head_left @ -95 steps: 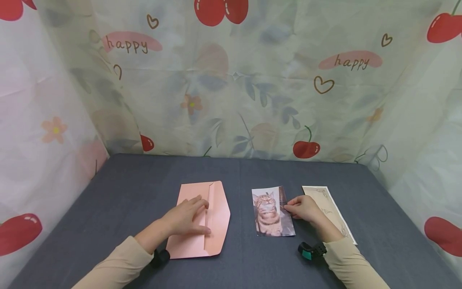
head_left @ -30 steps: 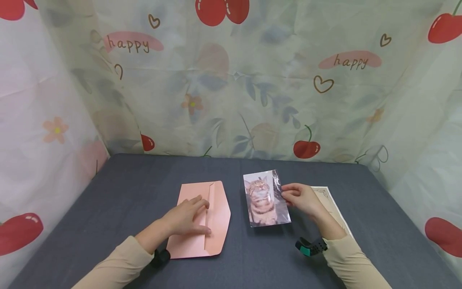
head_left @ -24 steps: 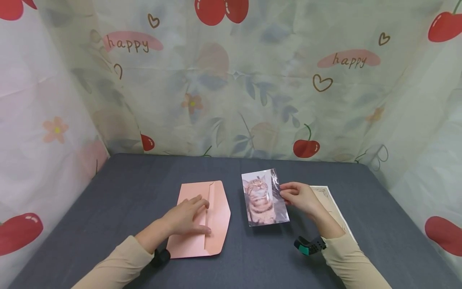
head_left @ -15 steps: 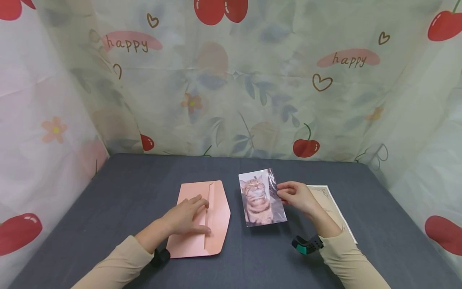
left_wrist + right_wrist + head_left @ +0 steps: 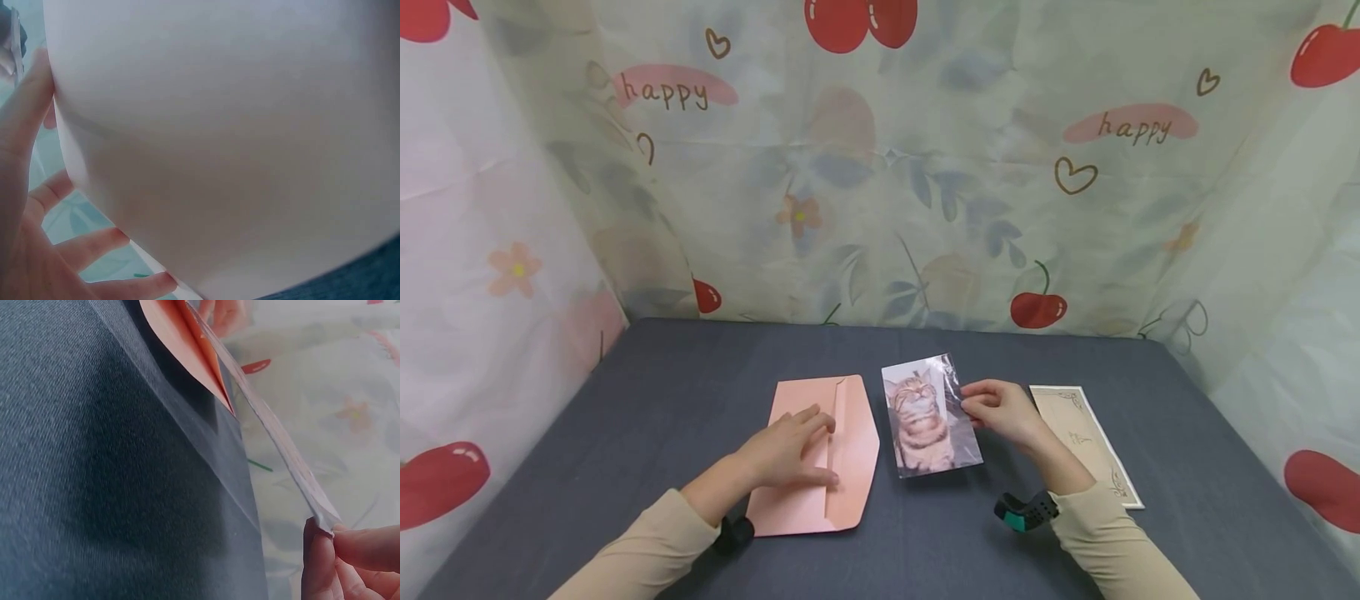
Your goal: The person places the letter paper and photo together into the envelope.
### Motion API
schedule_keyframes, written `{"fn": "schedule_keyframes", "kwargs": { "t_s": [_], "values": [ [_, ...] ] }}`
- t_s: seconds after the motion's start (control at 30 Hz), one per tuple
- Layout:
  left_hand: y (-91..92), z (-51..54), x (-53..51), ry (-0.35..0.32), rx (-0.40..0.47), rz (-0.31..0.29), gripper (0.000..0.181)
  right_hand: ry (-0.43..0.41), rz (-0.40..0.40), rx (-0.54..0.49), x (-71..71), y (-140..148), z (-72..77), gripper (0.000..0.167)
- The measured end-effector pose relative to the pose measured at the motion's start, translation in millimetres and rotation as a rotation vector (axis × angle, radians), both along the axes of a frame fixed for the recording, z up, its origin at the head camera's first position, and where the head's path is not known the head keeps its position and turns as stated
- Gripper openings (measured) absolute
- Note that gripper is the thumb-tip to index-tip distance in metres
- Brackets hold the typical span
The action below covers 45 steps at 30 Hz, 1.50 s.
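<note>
Dk grey table [image 5: 685, 392]. Pink envelope [image 5: 793, 517] on it, flap [image 5: 859, 450] open to R, mouth facing R. Cat photo [image 5: 925, 429] just R of flap, off table; long axis approx. near-to-far, far end leaning L, so not quite parallel w/ mouth. R hand [image 5: 1006, 411] nearer, fingers pinching photo's R edge. L hand [image 5: 786, 450] at mouth, fingers spread wide.
</note>
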State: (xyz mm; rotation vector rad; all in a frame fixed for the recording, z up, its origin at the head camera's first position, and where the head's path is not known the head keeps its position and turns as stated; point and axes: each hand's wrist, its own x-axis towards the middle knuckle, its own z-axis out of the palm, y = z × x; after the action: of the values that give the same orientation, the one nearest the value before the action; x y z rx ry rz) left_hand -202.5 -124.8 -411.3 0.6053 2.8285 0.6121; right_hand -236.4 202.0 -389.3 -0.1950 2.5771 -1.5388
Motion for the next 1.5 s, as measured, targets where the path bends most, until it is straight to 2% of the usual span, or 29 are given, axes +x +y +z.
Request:
{"fn": "schedule_keyframes", "kwargs": {
  "t_s": [0.8, 1.17, 1.5],
  "values": [
    [-1.2, -2.8, -1.5, -0.002, -0.006, 0.009, 0.061, -0.005, 0.043, -0.062, 2.5, -21, -6.3, 0.029],
    [-1.3, -2.4, -0.2, -0.004, -0.005, 0.005, 0.062, -0.039, 0.050, -0.094, 2.1, -30, -15.4, 0.027],
    [-3.4, -1.9, 0.2, 0.026, 0.022, -0.048, 0.061, -0.034, 0.051, -0.071, 5.5, -38, -15.8, 0.026]
  ]
}}
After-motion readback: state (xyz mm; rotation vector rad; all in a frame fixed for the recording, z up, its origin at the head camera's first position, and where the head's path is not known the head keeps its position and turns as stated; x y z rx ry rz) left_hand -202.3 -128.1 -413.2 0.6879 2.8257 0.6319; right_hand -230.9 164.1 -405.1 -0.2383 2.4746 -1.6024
